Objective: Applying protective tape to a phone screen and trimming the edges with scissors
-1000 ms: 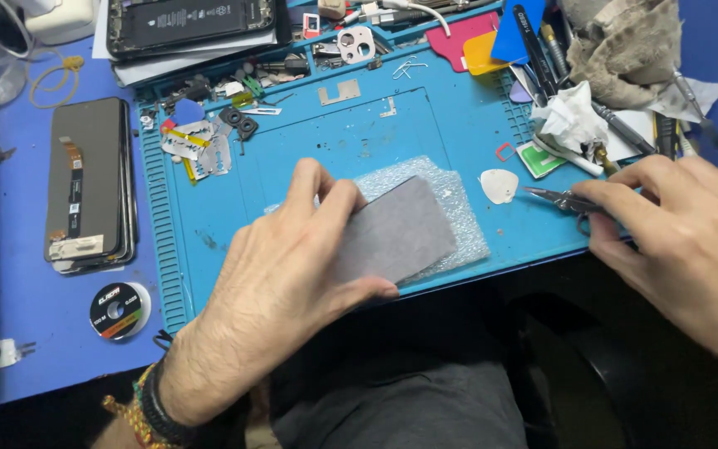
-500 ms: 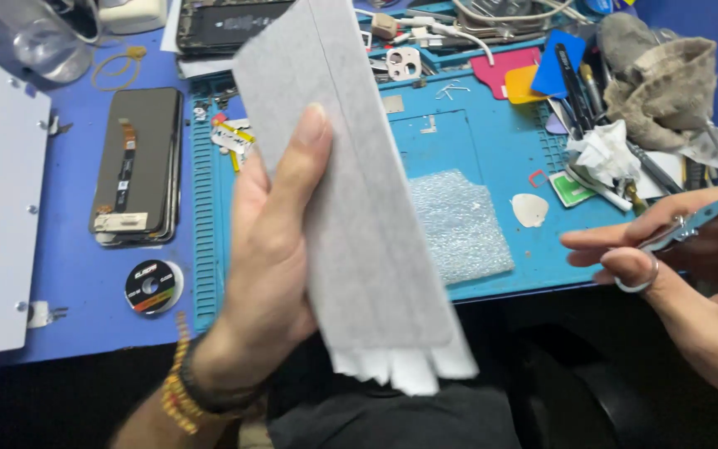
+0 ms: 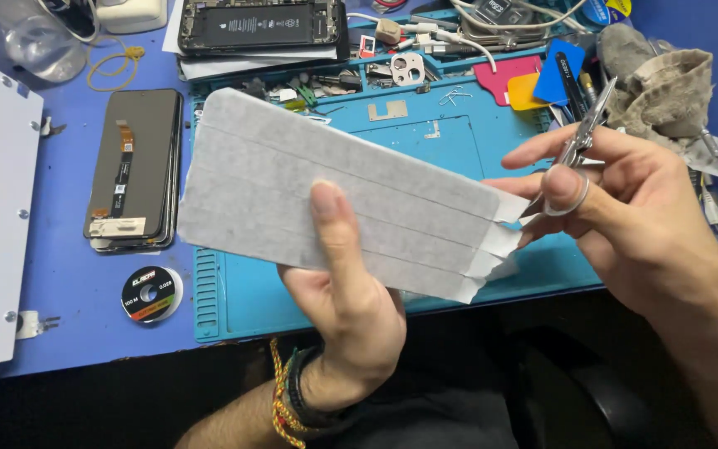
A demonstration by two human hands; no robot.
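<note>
— What's the left hand (image 3: 351,308) gripping?
— It's pinching the taped panel (image 3: 334,195), thumb on front, mid-frame. Looking light and stiff (edges are the safest hold).
— And the right hand (image 3: 625,216)?
— It's holding scissors (image 3: 579,145) at three o'clock, fingers through the loops.

Taped panel (image 3: 326,191) above mat (image 3: 459,150); phone screen (image 3: 133,166) left; scissors (image 3: 585,137), rag (image 3: 662,83) right.

Up off the blue work mat (image 3: 459,150) where it lay flat a second ago, the grey taped panel (image 3: 334,195) now turns from upright to crosswise in the left hand (image 3: 346,308), while the right hand (image 3: 625,208) lifts its small scissors (image 3: 579,145) to the panel's tabbed end.
</note>
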